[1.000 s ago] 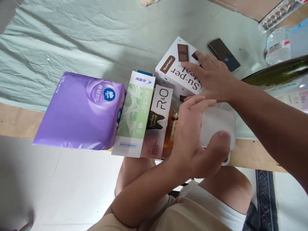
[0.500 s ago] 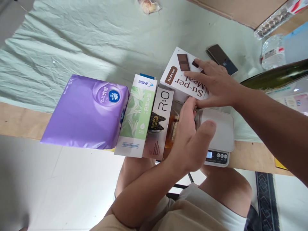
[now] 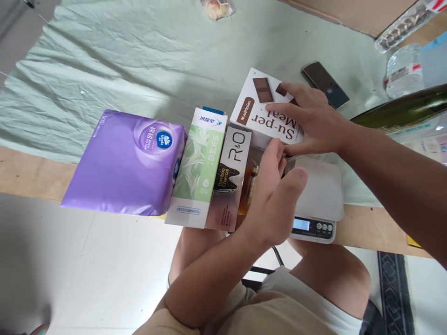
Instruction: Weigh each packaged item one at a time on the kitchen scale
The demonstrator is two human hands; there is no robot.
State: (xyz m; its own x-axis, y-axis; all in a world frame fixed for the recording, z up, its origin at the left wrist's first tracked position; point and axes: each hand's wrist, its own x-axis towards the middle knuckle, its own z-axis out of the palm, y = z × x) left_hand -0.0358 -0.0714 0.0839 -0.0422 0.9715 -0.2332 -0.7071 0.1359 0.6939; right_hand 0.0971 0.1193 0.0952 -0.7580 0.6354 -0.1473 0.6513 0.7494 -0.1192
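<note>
My right hand lies spread on a white "Su-per Meal" box, thumb at its near edge, holding it. My left hand stands on edge with fingers together. It sits between an orange snack packet and a white kitchen scale, fingertips touching the box's near edge. Left of the packet are an R&O bamboo charcoal box, a green toothpaste box and a purple tissue pack. All three overhang the table's front edge.
A pale green cloth covers the table. A dark phone lies behind the white box. A water bottle and a green glass bottle are at the right. A wrapped snack lies at the far edge.
My left hand has slid left off the scale's plate, uncovering its display and buttons. My right hand has turned the white box slightly and shifted it.
</note>
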